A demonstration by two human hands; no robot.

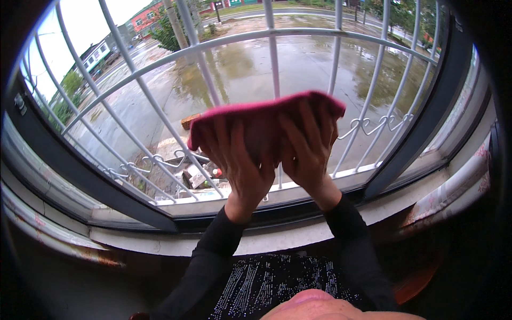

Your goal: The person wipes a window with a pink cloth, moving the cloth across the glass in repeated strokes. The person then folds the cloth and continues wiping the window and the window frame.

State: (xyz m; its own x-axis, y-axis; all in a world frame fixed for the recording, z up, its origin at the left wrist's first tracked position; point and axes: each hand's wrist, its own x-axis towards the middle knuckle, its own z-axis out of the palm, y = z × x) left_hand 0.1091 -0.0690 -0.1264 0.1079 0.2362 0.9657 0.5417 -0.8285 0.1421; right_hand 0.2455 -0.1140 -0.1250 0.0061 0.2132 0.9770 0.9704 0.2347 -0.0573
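Observation:
A dark pink cloth (256, 112) is stretched between my two raised hands, in front of the window. My left hand (240, 164) grips its left half, with the fingers spread along the near side. The right half is in my right hand (308, 148), whose fingers bend over the fabric. Both palms face away from me, and the wrists are close together. Beyond the cloth stand white metal window bars (274, 60). Whether the cloth touches any bar cannot be told.
Dark window frame sides (100, 172) rise at left and right. Below my hands runs a pale sill (280, 236). Curtains (452, 196) hang at both sides. Outside are wet paving (248, 80), a brick (190, 121) and a heap of discarded items (196, 176).

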